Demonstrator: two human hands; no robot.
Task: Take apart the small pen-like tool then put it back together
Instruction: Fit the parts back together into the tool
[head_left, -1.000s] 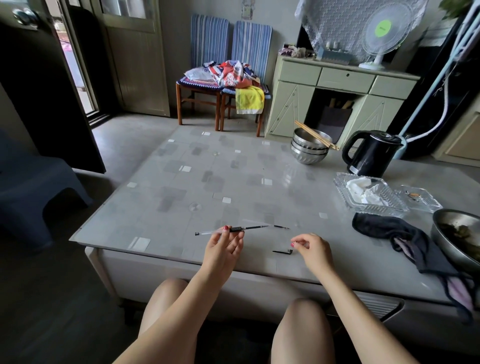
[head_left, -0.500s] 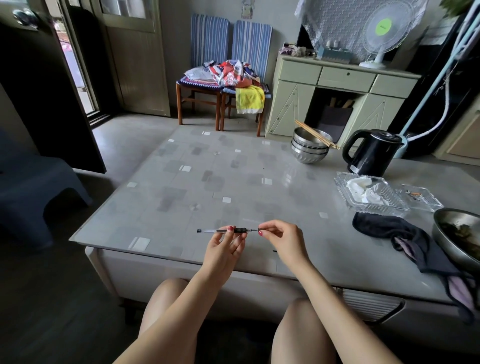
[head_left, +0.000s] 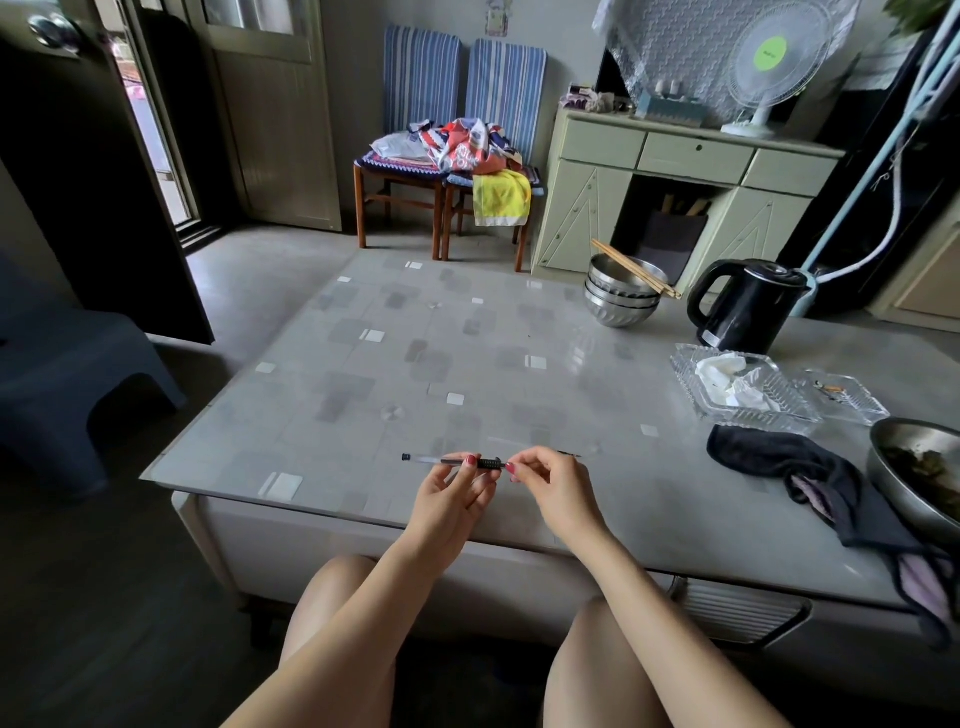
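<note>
The low grey table with a glass top (head_left: 395, 364) was the landmark: its near edge ran just under the two hands, and its left corner was free, with a dark floor beyond it. The middle and left part of the table top was bare, so there was open room in front of the hands and to their left. Toward the right edge of the table lay a black crumpled cloth (head_left: 779, 462), a clear glass tray with white paper (head_left: 743, 389) and a black electric kettle (head_left: 748, 306), all well apart from the hands. The thin pen-like tool with a clear barrel and a black ribbed grip (head_left: 457, 460) was held level just above the near edge of the table, its small dark end pointing left. The left hand (head_left: 447, 499) pinched the barrel beside the grip between thumb and fingertips. The right hand (head_left: 550, 483) pinched the right end of the grip, with its other fingers curled in. A thin dark tip showed past the right hand, too small to tell what part it was.
</note>
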